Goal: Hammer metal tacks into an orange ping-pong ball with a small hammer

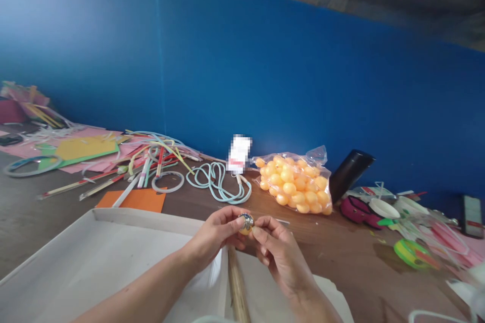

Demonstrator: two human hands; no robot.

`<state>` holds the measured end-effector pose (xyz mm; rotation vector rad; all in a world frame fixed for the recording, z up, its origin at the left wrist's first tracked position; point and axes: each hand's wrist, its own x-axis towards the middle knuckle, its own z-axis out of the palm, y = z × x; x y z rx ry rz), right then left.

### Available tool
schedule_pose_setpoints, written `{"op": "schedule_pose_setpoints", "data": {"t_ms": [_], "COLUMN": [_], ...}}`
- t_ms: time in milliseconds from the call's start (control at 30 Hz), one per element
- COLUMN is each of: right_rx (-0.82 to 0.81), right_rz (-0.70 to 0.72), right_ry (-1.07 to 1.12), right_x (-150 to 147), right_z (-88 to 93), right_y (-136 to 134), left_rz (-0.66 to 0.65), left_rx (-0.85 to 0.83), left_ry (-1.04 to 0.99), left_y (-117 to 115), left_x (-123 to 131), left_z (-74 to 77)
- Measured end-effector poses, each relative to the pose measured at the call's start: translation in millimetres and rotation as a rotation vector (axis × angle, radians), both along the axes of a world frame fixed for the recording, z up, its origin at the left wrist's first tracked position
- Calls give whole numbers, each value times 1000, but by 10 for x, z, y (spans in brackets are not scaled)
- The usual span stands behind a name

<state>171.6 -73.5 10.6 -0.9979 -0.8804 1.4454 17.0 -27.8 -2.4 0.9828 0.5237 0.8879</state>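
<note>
A small shiny round ball (247, 222), silvery on top and yellowish below, is held up over the table in front of me. My left hand (222, 232) grips it from the left between thumb and fingers. The thumb and forefinger of my right hand (275, 242) pinch at its right edge; whether they also hold some smaller piece is too small to tell. Below my hands a wooden stick (238, 287) lies beside a shallow white box (109, 262). Beyond them sits a clear bag of orange balls (293, 184).
A light blue cord (217, 184) with a white card (238, 154) lies at the back. Coloured paper (89, 147) and plastic strips crowd the left. A black cylinder (350, 174), a green tape roll (411, 254) and a phone (472, 216) are right. A blue partition (242, 60) stands behind.
</note>
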Motion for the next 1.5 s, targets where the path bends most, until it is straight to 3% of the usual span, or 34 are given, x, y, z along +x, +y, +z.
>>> {"op": "schedule_pose_setpoints", "data": {"t_ms": [167, 467, 833, 1133, 1333, 1500], "right_rx": [17, 43, 128, 115, 144, 155], "right_rz": [15, -12, -70, -152, -86, -47], "right_ry": [-6, -83, -315, -208, -554, -592], "right_x": [4, -38, -39, -82, -95, -159], "right_z": [-24, -29, -44, 63, 72, 81], "right_y": [1, 1, 13, -33, -92, -136], "left_rz": [22, 19, 42, 6, 16, -17], "left_rx": [10, 56, 34, -77, -91, -82], "left_ry": [14, 69, 60, -97, -150, -167], "left_y": [3, -35, -8, 21, 44, 40], "left_x": [7, -31, -4, -23, -41, -48], "left_z": [-20, 98, 2, 29, 21, 38]}}
